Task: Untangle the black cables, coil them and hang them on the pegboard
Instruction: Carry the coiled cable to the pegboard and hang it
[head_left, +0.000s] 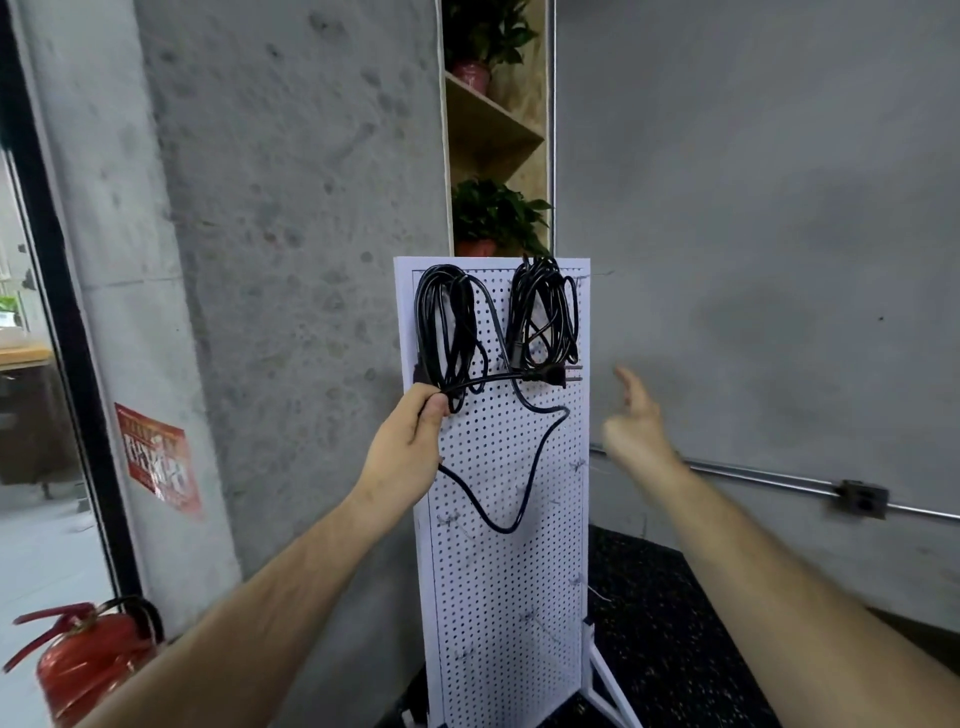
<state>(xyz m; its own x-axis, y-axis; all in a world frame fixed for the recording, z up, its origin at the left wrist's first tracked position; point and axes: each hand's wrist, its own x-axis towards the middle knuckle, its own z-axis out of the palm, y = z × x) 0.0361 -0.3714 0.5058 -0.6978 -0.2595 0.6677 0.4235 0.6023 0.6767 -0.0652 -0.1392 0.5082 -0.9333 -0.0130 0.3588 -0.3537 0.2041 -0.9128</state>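
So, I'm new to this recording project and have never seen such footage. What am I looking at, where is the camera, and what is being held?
There is no machine here: these are a person's two bare arms. The single picture comes from a wide-angle camera worn on the person's head, looking forward and down.

In front stands a white pegboard against a concrete wall. Two coils of black cable hang near its top, a left coil and a right coil.

The left hand has its grip on a loose cable at the foot of the left coil, and that cable sags in a loop down the board. The right hand is open and holds nothing, beside the board's right edge.

A red fire extinguisher stands at lower left, and potted plants sit on a shelf behind.
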